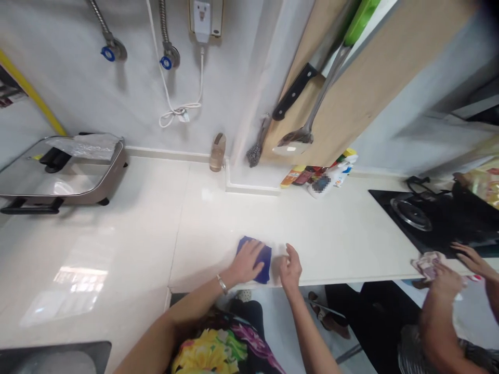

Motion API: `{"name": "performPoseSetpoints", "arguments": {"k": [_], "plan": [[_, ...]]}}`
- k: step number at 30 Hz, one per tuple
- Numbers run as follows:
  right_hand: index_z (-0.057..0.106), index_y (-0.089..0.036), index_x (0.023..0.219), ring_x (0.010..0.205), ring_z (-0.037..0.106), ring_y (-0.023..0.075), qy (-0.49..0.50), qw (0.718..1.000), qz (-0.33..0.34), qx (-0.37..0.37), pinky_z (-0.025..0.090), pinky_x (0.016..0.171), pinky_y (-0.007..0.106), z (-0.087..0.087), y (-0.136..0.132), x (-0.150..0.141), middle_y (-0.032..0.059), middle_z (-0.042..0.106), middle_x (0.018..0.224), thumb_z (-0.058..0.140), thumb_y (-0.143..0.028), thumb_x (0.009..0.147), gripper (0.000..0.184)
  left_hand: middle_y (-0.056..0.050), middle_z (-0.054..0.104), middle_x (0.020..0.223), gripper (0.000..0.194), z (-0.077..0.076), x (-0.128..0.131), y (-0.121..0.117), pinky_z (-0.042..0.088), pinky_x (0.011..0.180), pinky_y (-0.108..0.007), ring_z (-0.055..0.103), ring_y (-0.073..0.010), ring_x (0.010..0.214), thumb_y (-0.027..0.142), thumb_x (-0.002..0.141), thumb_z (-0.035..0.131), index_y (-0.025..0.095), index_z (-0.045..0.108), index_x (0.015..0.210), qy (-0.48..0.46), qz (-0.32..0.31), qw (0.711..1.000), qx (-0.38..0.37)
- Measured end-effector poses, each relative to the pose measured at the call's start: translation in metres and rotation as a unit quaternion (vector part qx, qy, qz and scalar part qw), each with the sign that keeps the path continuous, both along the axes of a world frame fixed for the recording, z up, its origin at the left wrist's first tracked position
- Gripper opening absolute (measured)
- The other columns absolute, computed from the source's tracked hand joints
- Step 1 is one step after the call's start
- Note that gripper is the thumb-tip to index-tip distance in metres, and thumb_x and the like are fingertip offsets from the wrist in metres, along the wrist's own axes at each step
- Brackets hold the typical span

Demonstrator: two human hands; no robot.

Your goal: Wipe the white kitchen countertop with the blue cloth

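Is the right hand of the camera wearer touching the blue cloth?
No, the left hand lies on the blue cloth, and white counter shows between the cloth and the right hand.

A silver bracelet [222, 284] and black, yellow-flowered top [212, 352] are worn

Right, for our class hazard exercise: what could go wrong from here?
The blue cloth under the left hand lies close to the front edge of the counter, so it might slip off. The black-handled knife, handle down against the wooden board, could fall if knocked. A co-worker's hand is by the hob, a possible burn if that is hot; I can't tell.
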State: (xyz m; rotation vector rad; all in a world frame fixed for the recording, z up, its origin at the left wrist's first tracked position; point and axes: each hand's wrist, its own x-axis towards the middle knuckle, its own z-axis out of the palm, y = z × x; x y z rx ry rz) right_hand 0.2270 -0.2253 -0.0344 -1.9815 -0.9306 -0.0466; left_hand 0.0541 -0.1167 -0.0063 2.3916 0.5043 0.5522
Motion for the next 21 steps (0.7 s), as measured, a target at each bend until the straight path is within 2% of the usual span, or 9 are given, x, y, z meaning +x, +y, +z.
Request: {"name": "performPoseSetpoints", "arguments": {"k": [2, 4, 6, 9, 11, 15, 21], "plan": [[0.048, -0.015, 0.142, 0.128, 0.055, 0.0269, -0.039, 0.999, 0.031, -0.011, 0.048, 0.107, 0.051, 0.015, 0.016, -0.028, 0.0166, 0.058, 0.139, 0.037, -0.035, 0.095, 0.052, -0.014, 0.045, 0.156, 0.058, 0.001, -0.013, 0.028, 0.036, 0.121, -0.045, 0.04, -0.0212, 0.146, 0.033, 0.1, 0.037, 0.017, 0.033, 0.156, -0.046, 0.055, 0.996, -0.052], [0.048, -0.016, 0.143, 0.139, 0.045, 0.0281, -0.106, 0.99, 0.079, -0.058, 0.037, 0.117, 0.057, 0.027, 0.035, -0.066, 0.0158, 0.055, 0.144, 0.035, -0.03, 0.097, 0.05, -0.014, 0.048, 0.154, 0.054, 0.002, -0.031, 0.062, 0.035, 0.121, -0.049, 0.041, -0.023, 0.145, 0.031, 0.1, 0.036, 0.016, 0.04, 0.152, -0.054, 0.116, 0.99, -0.054], [0.046, -0.02, 0.147, 0.15, 0.026, 0.0347, -0.156, 0.97, 0.109, -0.153, 0.019, 0.121, 0.067, 0.033, 0.051, -0.102, 0.012, 0.045, 0.155, 0.039, -0.03, 0.097, 0.052, -0.017, 0.048, 0.153, 0.052, 0.001, -0.053, 0.095, 0.032, 0.122, -0.054, 0.037, -0.0274, 0.148, 0.03, 0.098, 0.04, 0.013, 0.047, 0.147, -0.02, 0.175, 0.984, -0.022], [0.041, -0.023, 0.151, 0.153, 0.015, 0.04, -0.177, 0.948, 0.122, -0.233, 0.006, 0.121, 0.072, 0.032, 0.063, -0.128, 0.0075, 0.033, 0.163, 0.043, -0.034, 0.097, 0.056, -0.025, 0.041, 0.156, 0.054, -0.003, -0.084, 0.128, 0.021, 0.123, -0.063, 0.021, -0.0386, 0.153, 0.033, 0.096, 0.045, 0.005, 0.052, 0.142, 0.066, 0.258, 0.962, 0.063], [0.035, -0.019, 0.155, 0.153, 0.015, 0.0377, -0.181, 0.941, 0.126, -0.255, 0.004, 0.122, 0.069, 0.03, 0.058, -0.126, 0.0093, 0.031, 0.164, 0.041, -0.037, 0.098, 0.06, -0.026, 0.035, 0.159, 0.057, -0.007, -0.1, 0.138, 0.017, 0.122, -0.066, 0.015, -0.0416, 0.154, 0.036, 0.097, 0.044, 0.004, 0.051, 0.144, 0.103, 0.282, 0.948, 0.103], [0.03, -0.006, 0.155, 0.154, 0.017, 0.0326, -0.194, 0.935, 0.123, -0.269, 0.004, 0.125, 0.061, 0.028, 0.032, -0.107, 0.0172, 0.027, 0.164, 0.039, -0.039, 0.098, 0.067, -0.025, 0.03, 0.162, 0.06, -0.012, -0.114, 0.135, 0.014, 0.122, -0.064, 0.012, -0.0396, 0.155, 0.04, 0.1, 0.038, 0.006, 0.046, 0.149, 0.126, 0.28, 0.941, 0.14], [0.037, -0.012, 0.152, 0.151, 0.026, 0.027, -0.207, 0.936, 0.094, -0.27, 0.004, 0.126, 0.056, 0.025, -0.014, -0.056, 0.0122, 0.038, 0.16, 0.038, -0.038, 0.099, 0.06, -0.024, 0.027, 0.163, 0.061, -0.008, -0.109, 0.129, 0.012, 0.123, -0.063, 0.011, -0.038, 0.155, 0.041, 0.101, 0.035, 0.006, 0.043, 0.151, 0.14, 0.28, 0.939, 0.143]]}}
